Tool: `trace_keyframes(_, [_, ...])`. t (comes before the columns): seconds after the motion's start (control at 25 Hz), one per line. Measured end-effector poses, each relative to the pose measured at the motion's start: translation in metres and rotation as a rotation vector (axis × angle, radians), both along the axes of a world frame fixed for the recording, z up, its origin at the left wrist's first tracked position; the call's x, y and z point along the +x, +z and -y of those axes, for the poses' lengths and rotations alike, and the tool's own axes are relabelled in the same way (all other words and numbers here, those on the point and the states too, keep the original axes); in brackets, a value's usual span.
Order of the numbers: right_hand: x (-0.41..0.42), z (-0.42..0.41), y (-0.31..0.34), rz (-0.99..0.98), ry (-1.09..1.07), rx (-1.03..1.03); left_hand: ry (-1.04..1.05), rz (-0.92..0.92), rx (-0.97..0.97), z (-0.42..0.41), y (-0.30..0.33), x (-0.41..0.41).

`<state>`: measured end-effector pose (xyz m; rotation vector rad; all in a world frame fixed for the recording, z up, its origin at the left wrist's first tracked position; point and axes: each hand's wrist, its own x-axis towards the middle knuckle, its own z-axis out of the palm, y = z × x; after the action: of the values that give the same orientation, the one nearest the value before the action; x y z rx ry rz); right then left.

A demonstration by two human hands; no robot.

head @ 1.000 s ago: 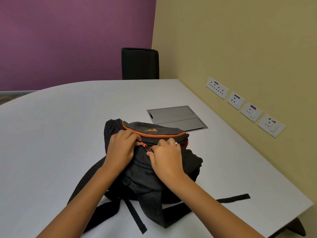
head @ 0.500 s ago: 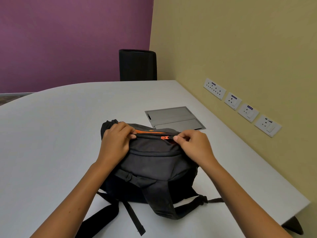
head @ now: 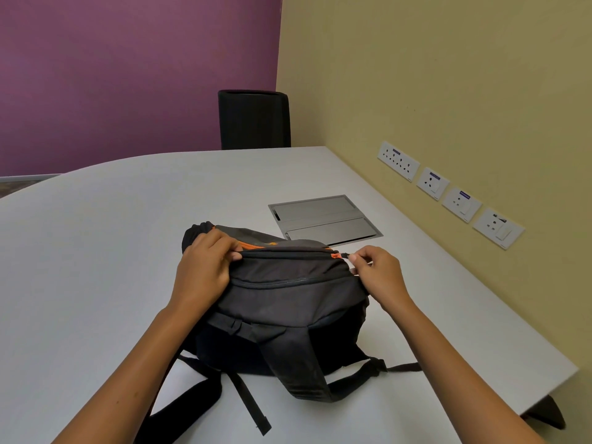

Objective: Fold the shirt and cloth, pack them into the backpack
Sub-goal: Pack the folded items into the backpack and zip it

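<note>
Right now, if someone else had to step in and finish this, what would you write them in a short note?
Left hand: gripping the backpack top at its left end, bracing it.
Right hand: fingers pinching the orange zipper pull at the right end.
Backpack sits on the white table; no shirt or cloth is visible, presumably inside.
Done: top zipper looks closed along its length.
Left: confirm it is fully shut, then let go.
</note>
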<state>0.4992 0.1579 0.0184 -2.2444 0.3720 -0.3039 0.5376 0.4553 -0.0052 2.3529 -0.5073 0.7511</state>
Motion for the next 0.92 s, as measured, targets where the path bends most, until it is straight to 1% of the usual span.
trace_keyframes(0.12, [0.002,0.007,-0.015,-0.037,-0.042,0.117,0.008,-0.028,-0.019,-0.005,-0.002,-0.004])
trace_keyframes(0.28, [0.003,0.001,-0.035,-0.094,0.085,0.191,0.020,-0.057,-0.033,-0.022,-0.016,-0.005])
trace_keyframes(0.4, [-0.005,-0.007,-0.045,-0.100,0.168,0.255,0.037,-0.084,0.008,-0.037,-0.029,-0.008])
trace_keyframes(0.48, [-0.013,-0.014,-0.053,-0.090,0.180,0.340,0.035,-0.166,0.013,-0.043,-0.033,-0.007])
trace_keyframes(0.56, [-0.022,-0.027,-0.061,-0.084,0.152,0.464,0.009,-0.320,-0.036,-0.049,-0.028,-0.004])
trace_keyframes(0.6, [-0.026,-0.036,-0.065,-0.079,0.134,0.516,-0.034,-0.386,-0.074,-0.051,-0.022,-0.003])
trace_keyframes(0.68, [-0.035,-0.054,-0.072,-0.066,0.124,0.587,-0.092,-0.460,-0.103,-0.054,-0.001,-0.006])
trace_keyframes(0.76, [-0.041,-0.071,-0.074,-0.070,0.131,0.628,-0.093,-0.454,-0.016,-0.046,0.019,-0.017])
trace_keyframes(0.88, [-0.049,-0.097,-0.081,-0.106,0.158,0.632,-0.111,-0.372,0.132,-0.014,0.041,-0.041])
trace_keyframes(0.92, [-0.052,-0.106,-0.083,-0.110,0.168,0.627,-0.114,-0.357,0.209,-0.004,0.045,-0.046])
